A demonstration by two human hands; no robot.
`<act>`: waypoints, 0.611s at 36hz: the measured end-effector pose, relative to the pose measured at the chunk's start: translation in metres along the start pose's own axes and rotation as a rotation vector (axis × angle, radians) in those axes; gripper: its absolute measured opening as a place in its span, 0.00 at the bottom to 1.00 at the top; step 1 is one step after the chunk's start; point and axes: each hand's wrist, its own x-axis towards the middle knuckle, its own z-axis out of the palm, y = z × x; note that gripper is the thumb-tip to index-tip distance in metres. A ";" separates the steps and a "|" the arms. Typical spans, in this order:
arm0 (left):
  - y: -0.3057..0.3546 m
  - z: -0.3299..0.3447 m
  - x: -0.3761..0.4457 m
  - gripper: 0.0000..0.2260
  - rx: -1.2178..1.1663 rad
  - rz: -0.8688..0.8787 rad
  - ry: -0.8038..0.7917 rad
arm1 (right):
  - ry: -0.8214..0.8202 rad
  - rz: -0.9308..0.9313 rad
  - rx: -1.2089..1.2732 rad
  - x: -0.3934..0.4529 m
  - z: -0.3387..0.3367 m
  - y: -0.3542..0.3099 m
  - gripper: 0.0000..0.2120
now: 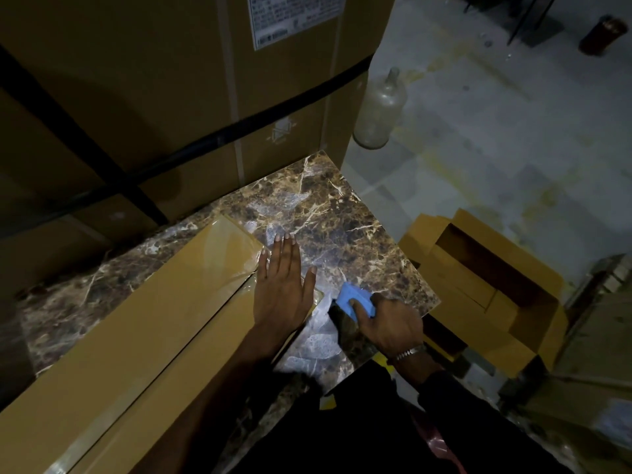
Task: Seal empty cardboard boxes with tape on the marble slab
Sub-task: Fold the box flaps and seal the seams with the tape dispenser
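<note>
A long flat cardboard box [143, 330] lies diagonally on the brown marble slab [328, 213], its centre seam running toward the far end, where clear tape shines over the flaps. My left hand [282, 285] presses flat on that taped end with straight fingers. Just to the right, my right hand [386, 319] grips a blue tape dispenser [355, 299] that sits on the slab beside the box's end.
A large strapped carton [171, 97] stands at the slab's far edge. An open empty cardboard box [485, 285] sits on the floor to the right. A clear glass bottle [379, 111] stands on the floor beside the carton. A dark cylinder [602, 35] lies far right.
</note>
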 end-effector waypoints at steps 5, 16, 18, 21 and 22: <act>-0.001 0.000 0.000 0.32 -0.042 -0.009 -0.009 | -0.050 0.074 -0.006 0.026 0.027 0.017 0.37; -0.033 -0.018 -0.003 0.24 -0.291 -0.080 0.143 | -0.266 0.100 0.050 0.036 0.072 0.029 0.21; -0.046 -0.022 -0.001 0.24 -0.262 -0.133 0.140 | -0.307 0.122 0.055 0.032 0.067 0.028 0.18; -0.068 -0.027 0.003 0.23 -0.206 -0.178 0.140 | -0.160 0.135 0.121 0.022 0.045 0.010 0.16; -0.074 -0.027 0.005 0.23 -0.198 -0.185 0.147 | -0.055 0.105 0.177 0.016 0.033 -0.002 0.16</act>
